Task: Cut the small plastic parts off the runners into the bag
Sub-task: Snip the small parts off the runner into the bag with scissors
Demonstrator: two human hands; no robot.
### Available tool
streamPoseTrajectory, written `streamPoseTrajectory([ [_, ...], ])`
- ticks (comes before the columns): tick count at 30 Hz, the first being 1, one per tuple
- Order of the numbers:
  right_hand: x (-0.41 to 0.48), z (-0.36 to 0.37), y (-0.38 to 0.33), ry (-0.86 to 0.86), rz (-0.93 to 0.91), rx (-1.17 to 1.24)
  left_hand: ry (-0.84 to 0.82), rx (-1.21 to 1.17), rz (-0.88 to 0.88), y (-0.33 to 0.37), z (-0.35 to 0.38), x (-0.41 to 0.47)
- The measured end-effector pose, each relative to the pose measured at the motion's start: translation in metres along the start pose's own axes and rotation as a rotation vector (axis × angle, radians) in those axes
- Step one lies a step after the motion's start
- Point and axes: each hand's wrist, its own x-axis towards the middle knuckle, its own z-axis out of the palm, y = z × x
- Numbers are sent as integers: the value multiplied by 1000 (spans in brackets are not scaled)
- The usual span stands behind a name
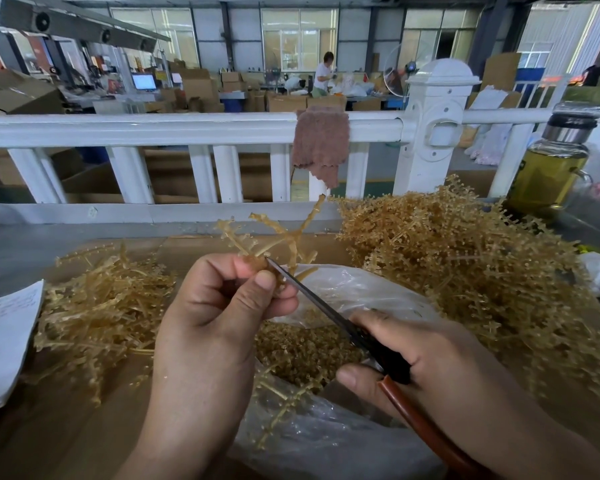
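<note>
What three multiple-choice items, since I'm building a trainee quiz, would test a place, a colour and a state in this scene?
1. Where does the brown cloth hang?
A over the white railing; B on a chair; C on the floor.
2. What colour is the long handle of the scissors?
A blue; B reddish-brown; C white.
3. What is the left hand doing?
A lying flat and open; B pinching a runner; C curled, empty.

Answers:
1. A: the cloth drapes over the top rail.
2. B: the handle below the right hand is reddish-brown.
3. B: fingers and thumb close on the runner at the blade tip.
</note>
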Motion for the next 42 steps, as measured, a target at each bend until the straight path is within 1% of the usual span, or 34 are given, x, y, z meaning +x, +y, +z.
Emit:
streamPoseTrajectory([
  [5, 0, -2, 4, -39, 1, -9, -21, 33, 12, 0, -2, 0],
  [12, 0, -4, 4, -2, -22, -40, -25, 58, -1, -2, -2, -2],
  [15, 0, -5, 2, 10, -25, -34, -25, 32, -12, -2, 1, -2],
  [21, -2, -5, 1, -43, -13, -47, 7, -47, -45, 2, 2, -1],
  [31, -2, -6, 0, -53, 11, -34, 25, -43, -43, 5, 4, -2],
  [42, -3, -5, 2, -59, -18, -23, 37, -64, -53, 4, 3, -2],
])
